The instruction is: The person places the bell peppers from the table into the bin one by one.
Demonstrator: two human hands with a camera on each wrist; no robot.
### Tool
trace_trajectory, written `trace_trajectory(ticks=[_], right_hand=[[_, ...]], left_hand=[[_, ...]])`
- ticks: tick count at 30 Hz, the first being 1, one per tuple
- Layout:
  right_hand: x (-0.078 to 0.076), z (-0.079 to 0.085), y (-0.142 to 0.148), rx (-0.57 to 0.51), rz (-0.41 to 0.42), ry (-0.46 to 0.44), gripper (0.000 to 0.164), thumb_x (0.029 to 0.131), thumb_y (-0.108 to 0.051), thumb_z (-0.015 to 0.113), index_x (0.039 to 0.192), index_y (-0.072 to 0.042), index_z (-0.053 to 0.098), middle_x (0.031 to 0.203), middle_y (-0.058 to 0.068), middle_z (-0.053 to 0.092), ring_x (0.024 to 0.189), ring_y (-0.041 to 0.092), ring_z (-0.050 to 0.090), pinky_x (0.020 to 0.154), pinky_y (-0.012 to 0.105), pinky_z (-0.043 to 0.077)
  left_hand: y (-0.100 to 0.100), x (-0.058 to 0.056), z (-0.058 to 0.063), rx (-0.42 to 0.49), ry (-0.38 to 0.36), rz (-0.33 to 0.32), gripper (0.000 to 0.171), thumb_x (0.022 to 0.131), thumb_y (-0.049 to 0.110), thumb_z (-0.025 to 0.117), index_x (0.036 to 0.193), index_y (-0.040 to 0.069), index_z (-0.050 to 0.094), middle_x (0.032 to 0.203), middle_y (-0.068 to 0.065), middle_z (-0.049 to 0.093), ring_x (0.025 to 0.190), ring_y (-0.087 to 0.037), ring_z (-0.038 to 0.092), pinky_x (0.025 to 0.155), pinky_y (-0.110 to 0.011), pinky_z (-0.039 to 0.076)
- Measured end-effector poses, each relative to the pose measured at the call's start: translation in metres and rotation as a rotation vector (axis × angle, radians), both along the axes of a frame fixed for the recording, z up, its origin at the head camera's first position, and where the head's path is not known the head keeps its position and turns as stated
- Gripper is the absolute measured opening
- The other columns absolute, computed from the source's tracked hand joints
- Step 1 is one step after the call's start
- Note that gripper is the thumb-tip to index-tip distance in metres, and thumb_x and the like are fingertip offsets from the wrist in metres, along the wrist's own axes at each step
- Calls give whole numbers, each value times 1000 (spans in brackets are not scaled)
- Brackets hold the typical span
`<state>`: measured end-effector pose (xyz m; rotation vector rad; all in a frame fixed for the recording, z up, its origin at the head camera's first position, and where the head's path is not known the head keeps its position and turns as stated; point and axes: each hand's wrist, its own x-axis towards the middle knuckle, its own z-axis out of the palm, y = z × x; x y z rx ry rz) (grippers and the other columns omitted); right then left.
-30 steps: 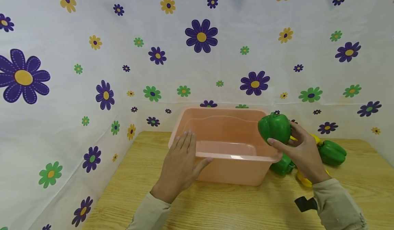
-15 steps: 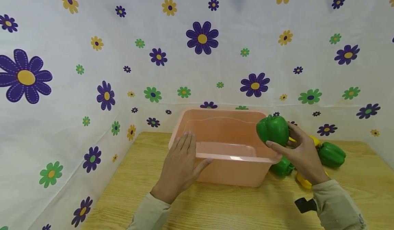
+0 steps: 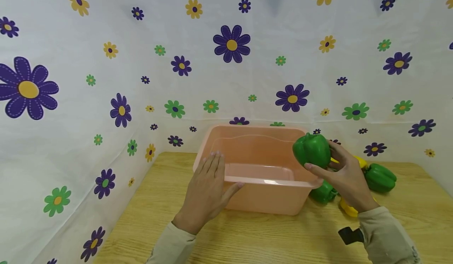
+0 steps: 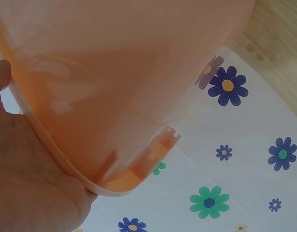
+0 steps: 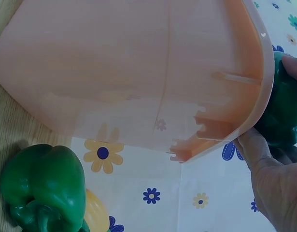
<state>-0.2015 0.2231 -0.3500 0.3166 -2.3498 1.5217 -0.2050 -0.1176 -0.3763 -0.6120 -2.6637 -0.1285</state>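
A peach plastic tub [image 3: 262,195] stands on the table. My left hand [image 3: 205,191] lies flat over its front left corner, fingers straight and pointing inward, thumb stretched along the front. In the left wrist view the palm [image 4: 37,179] meets the tub's rim. My right hand [image 3: 348,177] grips a green bell pepper [image 3: 312,150], stem upward, above the tub's right rim. In the right wrist view the held pepper [image 5: 283,106] shows just beyond the rim, with thumb and fingers around it. The inside of the tub that shows is bare.
To the tub's right lie a green pepper [image 3: 325,192], another green pepper [image 3: 380,177] and a yellow pepper [image 3: 349,208], partly hidden by my right hand. A flower-patterned sheet [image 3: 198,79] hangs behind the wooden table [image 3: 247,236]. A black object [image 3: 350,235] shows at my right sleeve.
My right hand with the green bell pepper has shifted slightly left, farther over the tub's right rim. The left hand stays in place on the tub.
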Motion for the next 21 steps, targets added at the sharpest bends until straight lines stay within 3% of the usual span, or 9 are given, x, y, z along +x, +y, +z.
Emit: trace_trajectory(ticks=[21], right_hand=[[1,2,0,-8,28,-29,80,88,-14,80,156,-6,37,144,21,52,107,6,60,84,16,54]], left_hand=[[0,1,1,-2,14,-3,89,102,65,39,152,-9,35,158,-25,34,148,-36,31,123,-47,22]])
